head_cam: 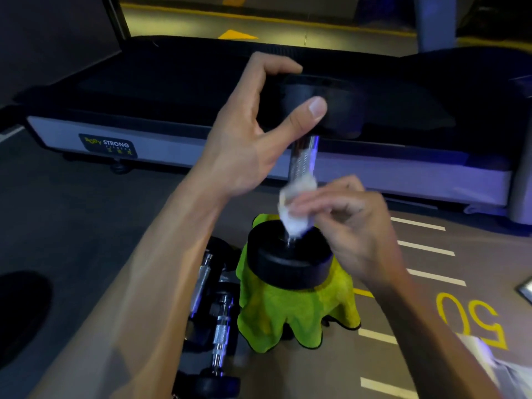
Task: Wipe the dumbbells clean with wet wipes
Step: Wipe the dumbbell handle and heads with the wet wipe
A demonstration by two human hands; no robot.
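Standing on end at the centre of the view, a dumbbell (299, 180) rests its lower black head on a lime-green cloth (296, 315) draped over an unseen support, the knurled chrome handle rising toward 12 o'clock. The left hand (259, 133) steadies the upper head, thumb and fingers curled round its rim. The right hand (354, 223), blurred, pinches a crumpled white wet wipe (296, 208) against the lower part of the handle, just above the lower head. At 7 o'clock from the cloth, further dumbbells (213, 309) lie on the floor, awaiting or past cleaning; which cannot be told. Judged risks: the upright weight balances on soft, folded fabric, so a sideways push from the wiping hand, or a slackened hold at the top, could tip it toward the dumbbells below or onto the floor; the damp wipe may also snag and shred on the knurling, or leave the handle slippery. Readable writing: a treadmill (172, 131) spanning 9 to 3 o'clock behind the hands carries a plate reading "BODY STRONG", with smaller characters beneath too fine to make out; the floor at 4 o'clock bears a yellow painted "50" (472, 323), seen inverted, beside white bar markings.
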